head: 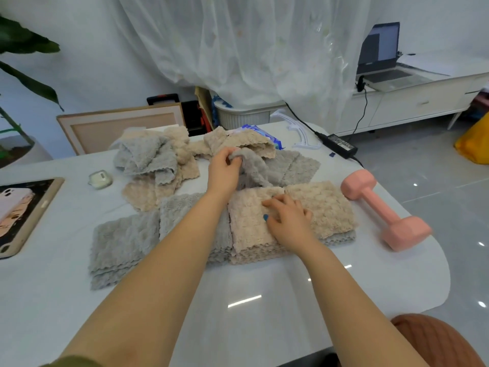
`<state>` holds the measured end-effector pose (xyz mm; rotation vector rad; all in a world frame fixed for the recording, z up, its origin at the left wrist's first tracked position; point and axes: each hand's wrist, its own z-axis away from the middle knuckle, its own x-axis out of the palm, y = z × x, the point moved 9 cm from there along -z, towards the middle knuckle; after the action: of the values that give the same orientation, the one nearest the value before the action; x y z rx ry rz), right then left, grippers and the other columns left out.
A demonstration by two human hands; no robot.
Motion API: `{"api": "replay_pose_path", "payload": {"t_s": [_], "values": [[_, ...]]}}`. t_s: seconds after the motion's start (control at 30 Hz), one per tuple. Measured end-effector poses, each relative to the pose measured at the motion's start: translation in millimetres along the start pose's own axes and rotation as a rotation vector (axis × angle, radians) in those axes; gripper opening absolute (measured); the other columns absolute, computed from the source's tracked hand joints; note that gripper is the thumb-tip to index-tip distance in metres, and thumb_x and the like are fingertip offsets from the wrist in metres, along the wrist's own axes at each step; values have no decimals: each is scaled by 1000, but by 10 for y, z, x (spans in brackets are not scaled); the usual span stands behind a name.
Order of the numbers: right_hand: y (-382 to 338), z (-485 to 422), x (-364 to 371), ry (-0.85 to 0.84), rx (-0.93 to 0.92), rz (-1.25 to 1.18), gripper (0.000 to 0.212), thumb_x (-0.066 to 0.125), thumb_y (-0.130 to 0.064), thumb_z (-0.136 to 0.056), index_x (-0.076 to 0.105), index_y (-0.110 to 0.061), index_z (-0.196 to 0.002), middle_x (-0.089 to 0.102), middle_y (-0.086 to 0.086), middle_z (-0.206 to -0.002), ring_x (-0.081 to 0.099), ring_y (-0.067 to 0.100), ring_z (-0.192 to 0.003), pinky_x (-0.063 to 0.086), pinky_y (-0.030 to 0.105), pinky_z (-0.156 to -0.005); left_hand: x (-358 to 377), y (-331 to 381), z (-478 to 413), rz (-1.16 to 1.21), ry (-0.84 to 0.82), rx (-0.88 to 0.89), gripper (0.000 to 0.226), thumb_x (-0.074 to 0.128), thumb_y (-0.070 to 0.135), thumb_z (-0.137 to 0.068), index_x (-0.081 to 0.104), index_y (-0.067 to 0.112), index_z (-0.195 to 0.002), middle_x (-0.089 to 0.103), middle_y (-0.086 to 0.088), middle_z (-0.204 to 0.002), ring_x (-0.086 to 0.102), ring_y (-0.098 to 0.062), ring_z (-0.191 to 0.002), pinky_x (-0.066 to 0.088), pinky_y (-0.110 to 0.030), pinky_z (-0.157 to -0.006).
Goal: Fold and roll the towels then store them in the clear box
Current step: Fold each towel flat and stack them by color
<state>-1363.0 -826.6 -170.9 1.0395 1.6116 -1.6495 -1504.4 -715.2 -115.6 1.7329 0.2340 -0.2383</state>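
Left hand [225, 170]: fingers are curling round a bunched grey towel [254, 168], pinching it mid-table. Right hand [288, 218]: fingers are spreading loosely, pressing on the folded beige towel [325, 207], which is lying on the white table [264, 287] near a pink dumbbell [383, 207].

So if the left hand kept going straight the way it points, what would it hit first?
The left hand pinches a grey towel. Straight on, it would probably press into the crumpled beige towel just behind that, with a blue packet further back; depth is unclear from one view.
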Motion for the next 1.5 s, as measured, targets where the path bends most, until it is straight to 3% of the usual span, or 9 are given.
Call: {"api": "replay_pose_path", "payload": {"t_s": [0.33, 0.47, 0.63, 0.77, 0.97, 1.1, 1.23, 1.33, 1.5], "values": [[-461, 72, -517, 164, 60, -266, 79, 63, -44, -83, 20, -30, -147, 30, 1, -147, 27, 23, -136, 18, 45, -106, -696, 911, 338, 843, -48, -98, 35, 34, -16, -87, 58, 8, -92, 66, -7, -81, 64, -15, -72, 54, -26, -67], [-904, 101, -360, 124, 47, -321, 102, 71, -41, -69, 11, -26, -150, 28, 8, -145, 29, 31, -133, 26, 53, -107, -948, 776, 726, 1161, -119, -198, 21, 45, 1, -86, 54, 8, -104, 59, -15, -114, 55, -31, -116, 42, -43, -104], [-1340, 212, -487, 365, -55, -413, 44, 50, -36, -70, 58, -21, -111, 59, 3, -112, 53, 31, -107, 43, 48, -87, -1505, 554, 1222, 1154, -23, -215, 25, 43, 7, -82, 68, 8, -83, 66, -9, -89, 65, -24, -87, 54, -35, -86], [-1692, 713, -568, 468, -356, -415, 26, 55, -13, -63, 56, -15, -89, 57, -3, -87, 49, 17, -85, 23, 30, -73, -2117, 42, 1602, 1048, 204, -267, 18, 54, 2, -71, 54, 14, -59, 48, -4, -64, 45, -17, -51, 44, -21, -45], [-1573, 1350, 64, 121, -436, -99, 44, 60, -2, -68, 52, -18, -108, 58, -1, -96, 52, 20, -86, 33, 29, -68, -2713, -886, 2623, 338, 471, -473, 24, 45, 0, -90, 69, 3, -94, 70, -13, -95, 66, -21, -86, 53, -29, -74], [-1154, 1516, 468, -7, -398, -10, 30, 52, 7, -69, 52, -22, -79, 54, -7, -82, 57, 25, -85, 32, 29, -59, -2797, -1392, 3077, 90, 355, -646, 17, 52, -3, -91, 67, -2, -100, 67, -19, -96, 62, -21, -78, 54, -16, -54], [-951, 1641, 596, -147, -300, -142, 37, 54, 5, -73, 53, -31, -74, 58, -15, -78, 55, 8, -78, 44, 25, -67, -2866, -1351, 3229, -55, 188, -633, 22, 50, -7, -89, 68, 1, -101, 67, -16, -93, 64, -23, -80, 56, -17, -61], [-947, 1761, 681, -457, -215, -261, 28, 59, -2, -80, 64, -28, -74, 58, -13, -67, 49, 1, -60, 39, 19, -63, -2863, -1264, 3289, -187, 58, -611, 28, 52, -9, -85, 68, 7, -101, 65, -12, -89, 64, -26, -80, 55, -32, -78], [-975, 2119, 725, -970, -149, -214, 28, 64, -9, -87, 57, -26, -65, 43, -17, -47, 42, -4, -47, 35, 10, -55, -2925, -1278, 3318, -347, 3, -650, 17, 52, -2, -85, 69, -5, -81, 65, -15, -72, 62, -25, -64, 57, -35, -70]]}}
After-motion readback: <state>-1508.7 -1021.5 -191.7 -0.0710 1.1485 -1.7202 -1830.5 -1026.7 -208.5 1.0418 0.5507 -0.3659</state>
